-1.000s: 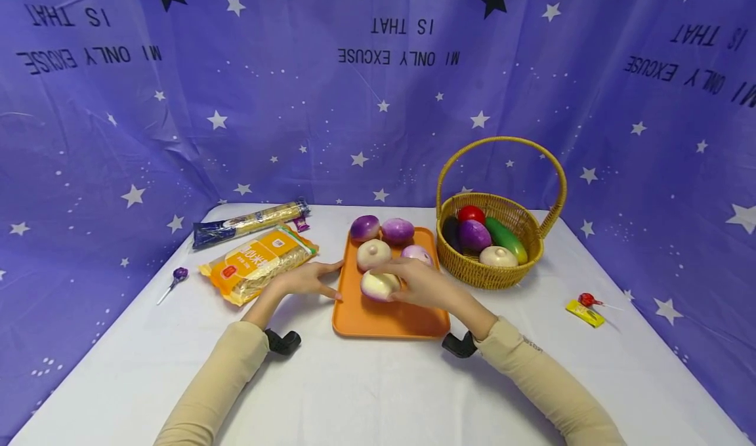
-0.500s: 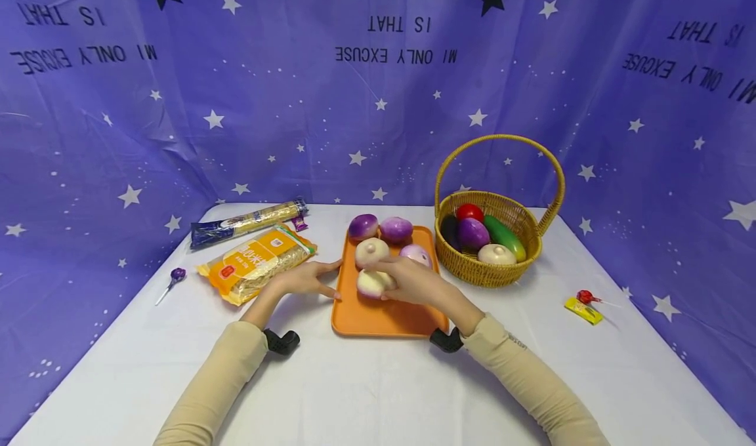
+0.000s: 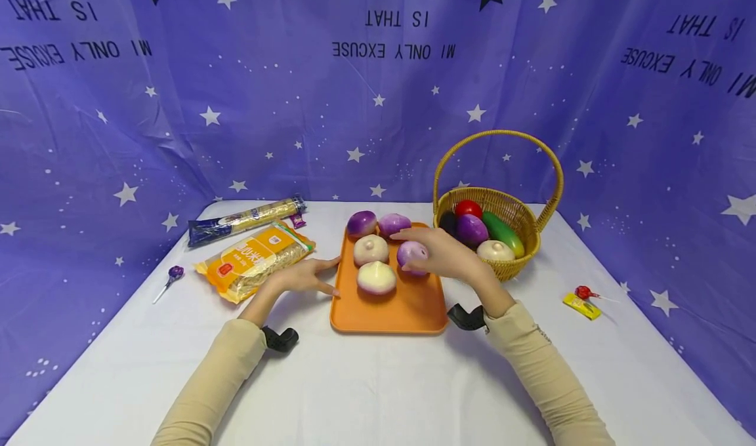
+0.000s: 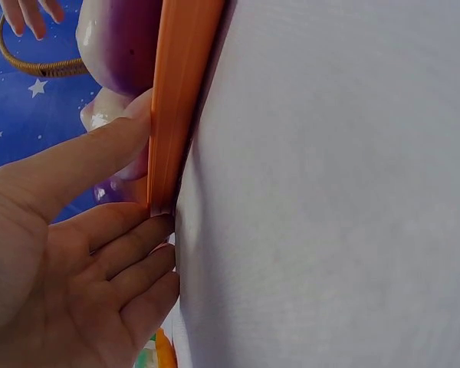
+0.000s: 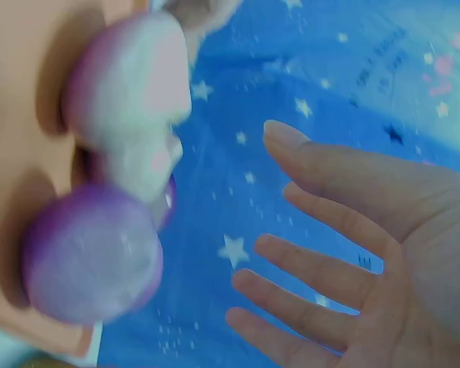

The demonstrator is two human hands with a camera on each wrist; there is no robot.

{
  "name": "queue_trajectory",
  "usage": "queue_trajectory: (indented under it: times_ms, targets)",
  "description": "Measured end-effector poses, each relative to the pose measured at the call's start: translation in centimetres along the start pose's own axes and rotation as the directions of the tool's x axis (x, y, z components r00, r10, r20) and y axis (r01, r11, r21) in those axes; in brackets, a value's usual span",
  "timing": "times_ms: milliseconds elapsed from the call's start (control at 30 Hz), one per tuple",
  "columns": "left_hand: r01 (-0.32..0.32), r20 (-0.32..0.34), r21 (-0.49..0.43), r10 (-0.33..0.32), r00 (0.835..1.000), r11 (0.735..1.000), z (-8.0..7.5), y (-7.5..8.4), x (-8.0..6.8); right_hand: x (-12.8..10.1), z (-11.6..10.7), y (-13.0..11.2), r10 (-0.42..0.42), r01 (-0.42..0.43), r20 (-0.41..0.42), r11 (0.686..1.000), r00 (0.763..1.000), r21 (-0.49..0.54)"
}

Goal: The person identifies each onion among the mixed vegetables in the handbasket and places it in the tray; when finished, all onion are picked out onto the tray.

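An orange tray (image 3: 386, 318) holds several purple-and-white onions. The front onion (image 3: 377, 279) stands pale side up, just before another pale-topped onion (image 3: 371, 250). My left hand (image 3: 304, 277) rests against the tray's left edge with thumb and forefinger spread; the left wrist view shows the thumb and fingertips touching the orange rim (image 4: 180, 84). Above the onion at the tray's right (image 3: 412, 254) hovers my right hand (image 3: 445, 252), fingers spread. In the right wrist view its palm is bare and apart from the blurred onions (image 5: 92, 253).
To the right stands a wicker basket (image 3: 508, 272) with a tall handle, holding a tomato, a cucumber and other vegetables. Orange (image 3: 260, 262) and blue (image 3: 248, 221) food packs lie left of the tray. Lollipops (image 3: 175, 273) and a yellow wrapper (image 3: 581, 306) lie farther out.
My right hand has let go of the front onion, leaving it on the tray, and has moved up and right over the right-hand onion. The left hand stays at the tray edge.
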State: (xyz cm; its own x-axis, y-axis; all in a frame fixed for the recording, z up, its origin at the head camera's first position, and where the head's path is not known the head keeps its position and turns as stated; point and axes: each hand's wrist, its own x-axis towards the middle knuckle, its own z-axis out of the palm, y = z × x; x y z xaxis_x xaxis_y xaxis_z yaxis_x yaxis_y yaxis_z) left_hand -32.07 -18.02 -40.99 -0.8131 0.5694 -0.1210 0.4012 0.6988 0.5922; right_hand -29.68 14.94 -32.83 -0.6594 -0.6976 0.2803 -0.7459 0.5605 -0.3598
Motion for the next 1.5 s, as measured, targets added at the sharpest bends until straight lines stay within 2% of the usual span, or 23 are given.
queue_trajectory:
  times_ms: [200,300,567,733,1033,1167,1400,1500]
  targets:
    - [0.005,-0.005,0.002,-0.005,1.0,1.0,-0.1,0.2,0.0,-0.6,-2.1,2.0,0.067,-0.067,-0.066,0.998,0.996,0.001]
    - [0.002,-0.008,0.009,-0.002,1.0,1.0,-0.2,0.4,0.0,-0.7,-2.9,3.5,0.101,-0.102,-0.058,0.995,0.993,-0.02]
    - [0.0,-0.006,0.018,0.0,1.0,1.0,-0.3,0.5,0.0,-0.7,-5.6,8.2,0.151,-0.149,0.017,0.985,0.988,-0.085]
    - [0.016,0.003,0.004,-0.016,1.0,1.0,-0.3,0.5,-0.1,-0.4,-6.9,10.4,0.22,-0.204,0.123,0.97,0.968,-0.132]
    - [0.01,0.0,-0.006,-0.01,1.0,1.0,0.0,0.2,-0.2,0.5,-7.2,13.1,0.254,-0.195,0.243,0.95,0.936,-0.245]
    - [0.009,0.001,-0.008,-0.009,1.0,1.0,0.0,0.2,-0.2,0.8,-7.4,13.9,0.287,-0.218,0.278,0.942,0.917,-0.256]
    - [0.01,0.001,-0.007,-0.01,1.0,1.0,-0.1,0.2,-0.2,1.0,-7.3,14.7,0.328,-0.249,0.307,0.93,0.893,-0.269]
    - [0.011,0.003,-0.005,-0.011,1.0,1.0,-0.1,0.3,-0.2,0.9,-7.2,14.9,0.365,-0.296,0.294,0.921,0.883,-0.253]
